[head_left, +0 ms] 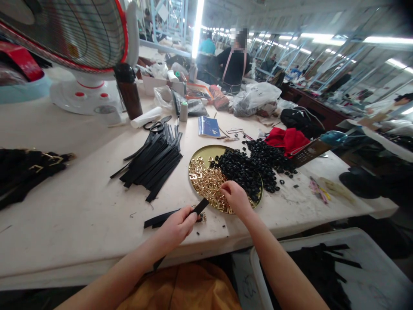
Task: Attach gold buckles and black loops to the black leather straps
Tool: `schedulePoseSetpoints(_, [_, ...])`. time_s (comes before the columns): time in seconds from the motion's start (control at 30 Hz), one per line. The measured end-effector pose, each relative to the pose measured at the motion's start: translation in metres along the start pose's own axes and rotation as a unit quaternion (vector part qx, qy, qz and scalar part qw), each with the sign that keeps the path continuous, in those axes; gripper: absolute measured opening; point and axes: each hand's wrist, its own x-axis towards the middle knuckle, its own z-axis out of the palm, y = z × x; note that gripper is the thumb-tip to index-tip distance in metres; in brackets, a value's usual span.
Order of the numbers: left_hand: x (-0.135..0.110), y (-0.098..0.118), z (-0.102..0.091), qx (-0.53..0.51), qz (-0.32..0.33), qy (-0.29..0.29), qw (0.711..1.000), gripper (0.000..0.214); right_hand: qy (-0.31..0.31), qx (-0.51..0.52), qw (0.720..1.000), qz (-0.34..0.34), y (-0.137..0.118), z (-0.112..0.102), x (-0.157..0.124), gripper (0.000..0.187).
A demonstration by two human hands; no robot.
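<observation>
My left hand (pixel 180 226) is closed around a black strap (pixel 202 207), whose end sticks out past the thumb toward the tray. More black straps (pixel 158 219) lie on the table just beyond that hand, with a few gold buckles (pixel 203 217) beside them. Over the round gold tray (pixel 206 151), my right hand (pixel 237 199) has its fingertips pinched together at the heap of gold buckles (pixel 208 183); whatever they may hold is hidden. Small black loops (pixel 240 168) fill the tray's other side and spill onto the table.
A pile of black straps (pixel 155 159) lies left of the tray, with scissors (pixel 157 125) behind. A fan (pixel 87 88) and a brown bottle (pixel 129 92) stand at back left. Buckled straps (pixel 22 176) lie far left. A white bin (pixel 364 254) sits below the table at right.
</observation>
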Motion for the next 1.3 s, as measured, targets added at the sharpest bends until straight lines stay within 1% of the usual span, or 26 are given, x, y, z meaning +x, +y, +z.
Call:
schedulePoseSetpoints(0.03, [0.002, 0.001, 0.000, 0.010, 0.012, 0.011, 1.000, 0.023, 0.005, 0.069, 0.997, 0.020, -0.006, -0.001, -0.005, 0.008])
schedulePoseSetpoints(0.07, [0.003, 0.003, 0.000, 0.017, 0.024, 0.022, 0.999, 0.022, 0.004, 0.164, 0.985, 0.050, -0.013, -0.002, -0.011, 0.012])
schedulePoseSetpoints(0.1, [0.005, 0.005, 0.000, 0.018, 0.035, 0.032, 0.999, 0.022, -0.003, 0.277, 0.957, 0.087, -0.022, -0.001, -0.018, 0.016])
schedulePoseSetpoints(0.17, [0.010, 0.008, 0.003, 0.002, 0.046, 0.052, 0.998, 0.024, -0.022, 0.472, 0.868, 0.156, -0.042, 0.004, -0.031, 0.024])
schedulePoseSetpoints(0.2, [0.012, 0.009, 0.004, -0.012, 0.047, 0.060, 0.997, 0.025, -0.031, 0.528, 0.830, 0.176, -0.052, 0.008, -0.038, 0.027])
schedulePoseSetpoints(0.23, [0.014, 0.010, 0.006, -0.025, 0.047, 0.070, 0.996, 0.026, -0.037, 0.566, 0.802, 0.187, -0.062, 0.013, -0.044, 0.027])
schedulePoseSetpoints(0.27, [0.015, 0.011, 0.008, -0.034, 0.048, 0.081, 0.995, 0.025, -0.040, 0.588, 0.784, 0.193, -0.069, 0.018, -0.049, 0.026])
schedulePoseSetpoints(0.3, [0.016, 0.010, 0.009, -0.039, 0.048, 0.091, 0.994, 0.024, -0.039, 0.600, 0.775, 0.194, -0.075, 0.023, -0.053, 0.023])
schedulePoseSetpoints(0.33, [0.016, 0.010, 0.011, -0.040, 0.048, 0.098, 0.993, 0.022, -0.037, 0.602, 0.774, 0.193, -0.080, 0.029, -0.056, 0.021])
schedulePoseSetpoints(0.37, [0.016, 0.010, 0.011, -0.038, 0.048, 0.102, 0.993, 0.021, -0.033, 0.594, 0.781, 0.189, -0.083, 0.033, -0.058, 0.018])
schedulePoseSetpoints(0.4, [0.015, 0.009, 0.011, -0.032, 0.050, 0.104, 0.993, 0.020, -0.028, 0.578, 0.795, 0.182, -0.084, 0.037, -0.060, 0.016])
schedulePoseSetpoints(0.43, [0.014, 0.008, 0.010, -0.022, 0.053, 0.104, 0.993, 0.020, -0.020, 0.554, 0.815, 0.169, -0.084, 0.040, -0.060, 0.014])
schedulePoseSetpoints(0.5, [0.012, 0.008, 0.007, 0.006, 0.061, 0.108, 0.992, 0.020, -0.010, 0.477, 0.871, 0.120, -0.081, 0.040, -0.061, 0.008])
schedulePoseSetpoints(0.57, [0.010, 0.008, 0.002, 0.037, 0.062, 0.111, 0.991, 0.021, -0.026, 0.386, 0.920, 0.059, -0.077, 0.033, -0.062, 0.012])
schedulePoseSetpoints(0.6, [0.009, 0.009, -0.001, 0.051, 0.059, 0.110, 0.991, 0.022, -0.047, 0.351, 0.935, 0.034, -0.076, 0.029, -0.063, 0.017])
schedulePoseSetpoints(0.63, [0.009, 0.009, -0.003, 0.064, 0.055, 0.107, 0.991, 0.022, -0.071, 0.327, 0.942, 0.015, -0.074, 0.024, -0.064, 0.019])
schedulePoseSetpoints(0.7, [0.008, 0.010, -0.006, 0.079, 0.043, 0.090, 0.992, 0.022, -0.101, 0.309, 0.946, -0.007, -0.072, 0.015, -0.067, 0.013])
schedulePoseSetpoints(0.77, [0.007, 0.010, -0.006, 0.072, 0.023, 0.059, 0.995, 0.022, -0.099, 0.303, 0.948, -0.023, -0.071, 0.010, -0.069, 0.006])
schedulePoseSetpoints(0.83, [0.005, 0.009, -0.005, 0.049, -0.005, 0.018, 0.999, 0.021, -0.085, 0.308, 0.947, -0.032, -0.069, 0.010, -0.071, 0.005])
schedulePoseSetpoints(0.93, [0.002, 0.008, -0.003, 0.021, -0.041, -0.033, 0.998, 0.019, -0.085, 0.358, 0.930, -0.009, -0.067, 0.015, -0.073, 0.003])
schedulePoseSetpoints(1.03, [-0.003, 0.008, -0.004, -0.017, -0.038, -0.069, 0.997, 0.023, -0.100, 0.442, 0.890, 0.051, -0.066, 0.019, -0.073, 0.011])
schedulePoseSetpoints(1.1, [-0.006, 0.009, -0.006, -0.043, -0.030, -0.078, 0.996, 0.029, -0.088, 0.520, 0.841, 0.119, -0.066, 0.019, -0.073, 0.016])
schedulePoseSetpoints(1.17, [-0.010, 0.010, -0.007, -0.028, -0.028, -0.068, 0.997, 0.032, -0.051, 0.609, 0.765, 0.203, -0.067, 0.020, -0.072, 0.021])
schedulePoseSetpoints(1.23, [-0.014, 0.011, -0.008, 0.036, -0.015, -0.052, 0.998, 0.030, -0.019, 0.683, 0.678, 0.272, -0.070, 0.020, -0.073, 0.026])
schedulePoseSetpoints(1.27, [-0.016, 0.011, -0.007, 0.078, 0.000, -0.046, 0.996, 0.029, -0.016, 0.708, 0.641, 0.295, -0.072, 0.021, -0.074, 0.029])
schedulePoseSetpoints(1.3, [-0.017, 0.012, -0.007, 0.119, 0.020, -0.037, 0.992, 0.028, -0.020, 0.725, 0.613, 0.312, -0.074, 0.022, -0.075, 0.032])
